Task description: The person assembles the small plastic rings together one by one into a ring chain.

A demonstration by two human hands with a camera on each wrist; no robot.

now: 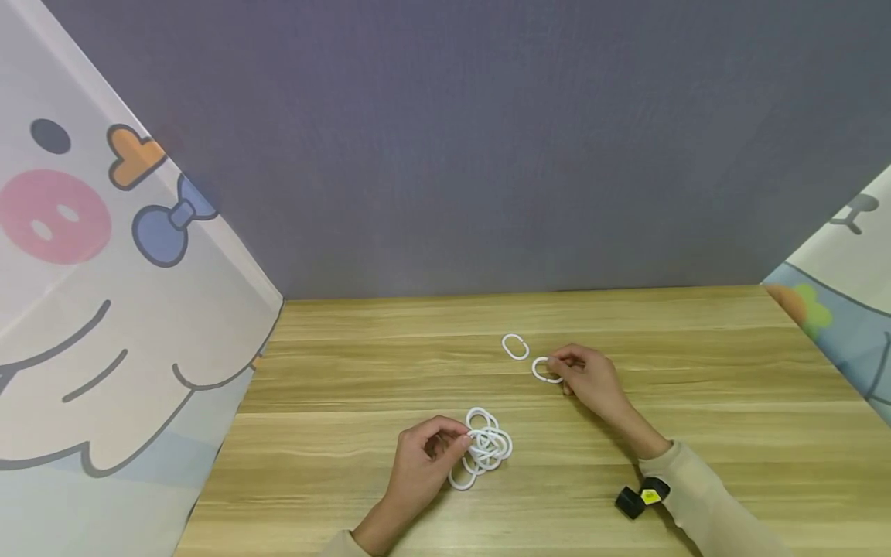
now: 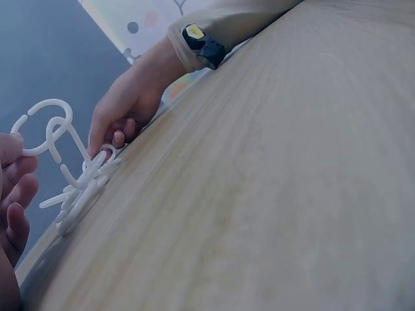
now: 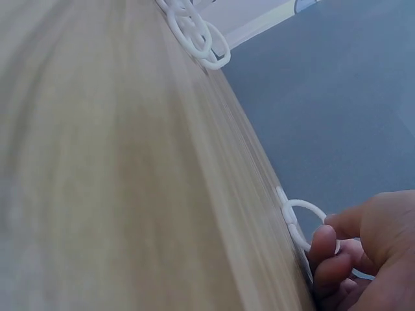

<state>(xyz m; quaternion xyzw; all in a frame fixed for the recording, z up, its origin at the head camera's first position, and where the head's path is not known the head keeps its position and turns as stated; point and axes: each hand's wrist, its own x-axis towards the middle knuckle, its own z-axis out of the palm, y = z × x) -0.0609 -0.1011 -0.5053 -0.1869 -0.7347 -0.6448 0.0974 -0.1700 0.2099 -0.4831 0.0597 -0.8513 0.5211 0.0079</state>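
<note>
My left hand (image 1: 425, 456) pinches a white plastic C-shaped link (image 2: 55, 102) between thumb and fingertips, at the left side of a pile of similar links (image 1: 493, 449). In the left wrist view the pinched link is raised and hooked through another link (image 2: 76, 139) that leans down to the pile. Farther back on the right, my right hand (image 1: 588, 379) pinches a second link (image 1: 538, 374) by its right side. The right wrist view shows this link (image 3: 307, 204) tilted up off the tabletop. Its far side is hidden by the fingers.
One separate white link (image 1: 515, 346) lies flat just behind the right hand's link. Wooden tabletop (image 1: 334, 387) spreads around both hands, with a grey panel (image 1: 487, 155) along the back. A black wrist device (image 1: 642, 497) sits on the right sleeve. Cartoon-printed walls stand at both sides.
</note>
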